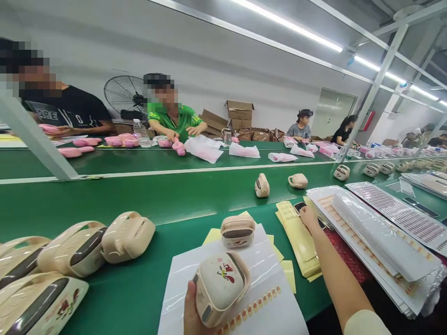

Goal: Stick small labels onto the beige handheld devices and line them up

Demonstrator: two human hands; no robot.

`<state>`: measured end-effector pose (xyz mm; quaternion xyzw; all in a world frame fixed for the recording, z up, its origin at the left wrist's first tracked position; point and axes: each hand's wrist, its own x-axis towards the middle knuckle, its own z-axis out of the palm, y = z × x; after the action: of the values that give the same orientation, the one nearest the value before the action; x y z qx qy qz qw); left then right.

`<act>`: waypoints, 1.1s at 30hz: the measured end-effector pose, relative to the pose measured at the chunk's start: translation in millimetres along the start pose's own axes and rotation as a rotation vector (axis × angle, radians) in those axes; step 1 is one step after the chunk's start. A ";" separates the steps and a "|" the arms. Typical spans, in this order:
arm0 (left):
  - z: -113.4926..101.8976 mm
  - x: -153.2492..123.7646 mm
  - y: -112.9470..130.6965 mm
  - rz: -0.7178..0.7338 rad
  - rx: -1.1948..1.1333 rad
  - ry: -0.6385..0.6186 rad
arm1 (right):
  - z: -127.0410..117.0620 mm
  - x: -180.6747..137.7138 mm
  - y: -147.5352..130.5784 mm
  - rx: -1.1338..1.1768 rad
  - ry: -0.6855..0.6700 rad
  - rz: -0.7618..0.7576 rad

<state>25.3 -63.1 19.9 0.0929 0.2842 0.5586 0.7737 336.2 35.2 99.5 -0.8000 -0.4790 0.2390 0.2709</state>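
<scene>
Fingers of the left hand (195,323) are wrapped around a cream handheld case (218,284), thumb up its 9 o'clock side; the rest of the grip is hidden underneath. From where I stand, the case is tilted, red-and-green print upward, over a white sheet (185,274) on the green desk (122,293). At its 4 o'clock runs a row of small orange stickers (254,307), and at 1 o'clock sits a second case (238,232).

Out at 2 o'clock, the right hand (309,217) is curled beside a dark phone-like object (299,206), near the yellow papers (296,237); I can't tell whether those fingers grasp anything. 4 more cases (129,237) cluster toward 9 and 10 o'clock.

I'd judge the step in hand to be steadying 1 case with the left while the right is busy off to the side. As I see it, the next move calls for a firm left grip, the printed face turned up, and a right hand returned toward 7 or 8 o'clock.
</scene>
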 end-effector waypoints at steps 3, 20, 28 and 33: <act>6.4 -3.4 4.5 -0.002 -0.030 0.141 | -0.4 17.3 20.1 0.014 0.033 0.137; -9.2 0.5 4.7 0.046 -0.007 0.015 | 14.2 24.2 37.4 0.227 0.037 0.150; 3.2 -5.9 8.2 0.052 0.018 0.096 | 4.8 10.9 19.3 0.479 0.166 -0.020; 29.4 -10.2 12.5 0.135 0.162 0.222 | 3.6 -45.1 -19.8 0.655 0.020 -0.174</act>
<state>28.9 -62.8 53.3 0.1117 0.4055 0.5915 0.6879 302.0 3.3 115.5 -0.6290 -0.4407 0.3482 0.5374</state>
